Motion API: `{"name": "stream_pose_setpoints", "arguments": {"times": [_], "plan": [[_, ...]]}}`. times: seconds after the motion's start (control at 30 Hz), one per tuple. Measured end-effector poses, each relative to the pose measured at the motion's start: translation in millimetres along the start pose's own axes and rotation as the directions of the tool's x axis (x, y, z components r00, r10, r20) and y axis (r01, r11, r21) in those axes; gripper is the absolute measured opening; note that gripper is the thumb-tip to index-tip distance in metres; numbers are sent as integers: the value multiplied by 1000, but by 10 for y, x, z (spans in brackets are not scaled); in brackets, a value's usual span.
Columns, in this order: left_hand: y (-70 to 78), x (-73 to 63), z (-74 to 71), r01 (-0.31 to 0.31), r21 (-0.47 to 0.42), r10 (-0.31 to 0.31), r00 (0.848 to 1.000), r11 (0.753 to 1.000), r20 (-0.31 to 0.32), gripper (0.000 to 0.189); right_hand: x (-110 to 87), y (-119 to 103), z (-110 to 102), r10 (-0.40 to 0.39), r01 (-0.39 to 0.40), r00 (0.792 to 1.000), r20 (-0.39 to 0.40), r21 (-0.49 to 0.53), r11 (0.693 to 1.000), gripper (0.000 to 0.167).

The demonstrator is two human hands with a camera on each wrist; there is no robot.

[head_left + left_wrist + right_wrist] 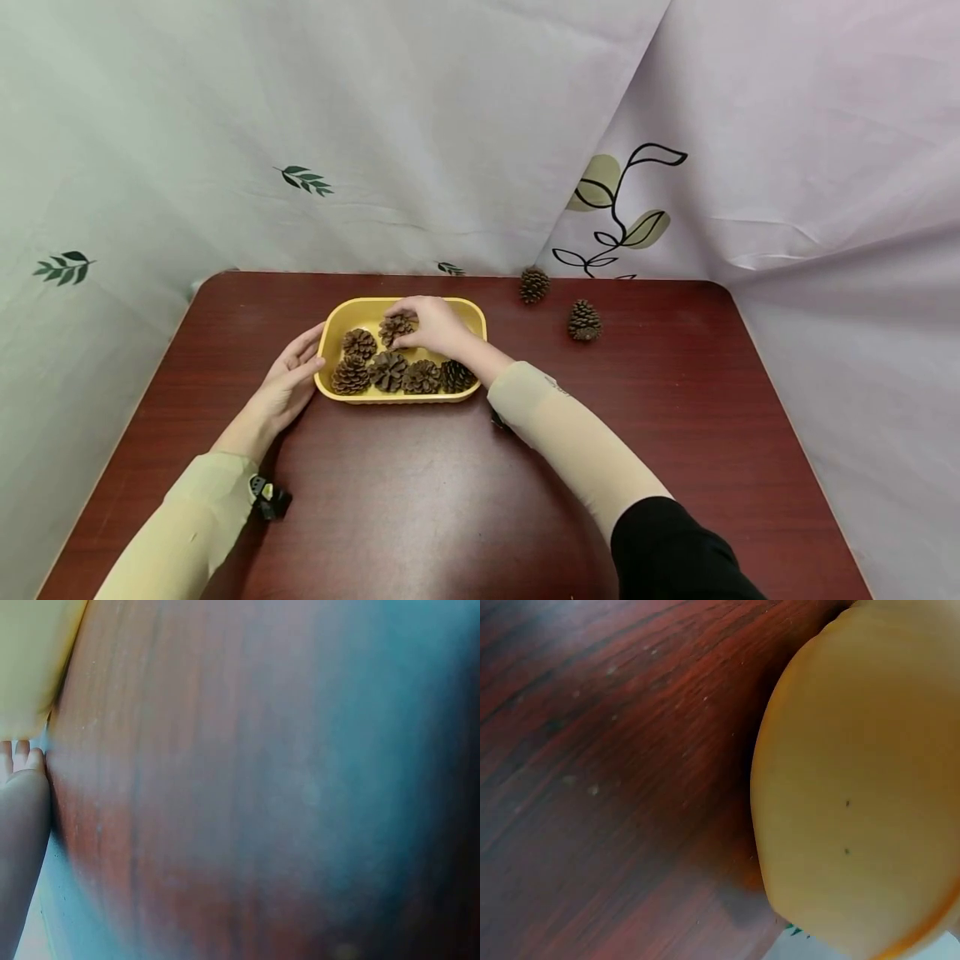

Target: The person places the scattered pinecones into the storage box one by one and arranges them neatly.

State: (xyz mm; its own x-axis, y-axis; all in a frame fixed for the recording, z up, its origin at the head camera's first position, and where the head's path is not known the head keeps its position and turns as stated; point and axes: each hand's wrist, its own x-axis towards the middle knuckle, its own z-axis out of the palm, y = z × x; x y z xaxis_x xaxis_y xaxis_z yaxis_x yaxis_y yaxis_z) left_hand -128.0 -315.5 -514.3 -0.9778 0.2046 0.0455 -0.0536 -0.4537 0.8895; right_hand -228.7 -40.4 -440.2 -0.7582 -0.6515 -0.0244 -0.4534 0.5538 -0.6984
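Note:
A yellow rectangular tray [405, 399] with a raised rim stands on the table and holds several brown pine cones, such as the pine cone [387, 371] near its front wall. My right hand [437, 327] reaches into the tray. Its thumb and fingers grip a pine cone [395, 327] near the back wall, partly hidden by the hand. Against the tray's left side rests my left hand [288, 379], fingers fairly straight, thumb at the rim. In the left wrist view, fingertips [22, 754] meet the tray's outer wall [34, 660]. The right wrist view shows the tray's outside [847, 765].
Two more pine cones are outside the tray to the right: one pine cone [535, 285] at the table's back edge, another pine cone [584, 321] nearer. The dark red wooden table [390, 492] meets a pale leaf-patterned curtain [450, 150] behind.

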Motion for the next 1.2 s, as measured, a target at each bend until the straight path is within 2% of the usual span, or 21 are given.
{"name": "stream_pose_setpoints", "arguments": {"times": [0.5, 0.83, 1.2], "plan": [[-14, 1, -17, 2, 30, -2, 1000, 1000, -3, 51, 143, -3, 162, 14, -14, 1000, 23, -9, 1000, 50], [-16, 3, -10, 9, 39, -9, 1000, 999, -10, 51, 168, 47, 236, 6, -6, 1000, 29, 25, 1000, 48], [-19, -5, -12, 3, 31, -3, 1000, 999, -4, 51, 135, 9, 197, 8, -6, 999, 39, -48, 999, 52]]}}
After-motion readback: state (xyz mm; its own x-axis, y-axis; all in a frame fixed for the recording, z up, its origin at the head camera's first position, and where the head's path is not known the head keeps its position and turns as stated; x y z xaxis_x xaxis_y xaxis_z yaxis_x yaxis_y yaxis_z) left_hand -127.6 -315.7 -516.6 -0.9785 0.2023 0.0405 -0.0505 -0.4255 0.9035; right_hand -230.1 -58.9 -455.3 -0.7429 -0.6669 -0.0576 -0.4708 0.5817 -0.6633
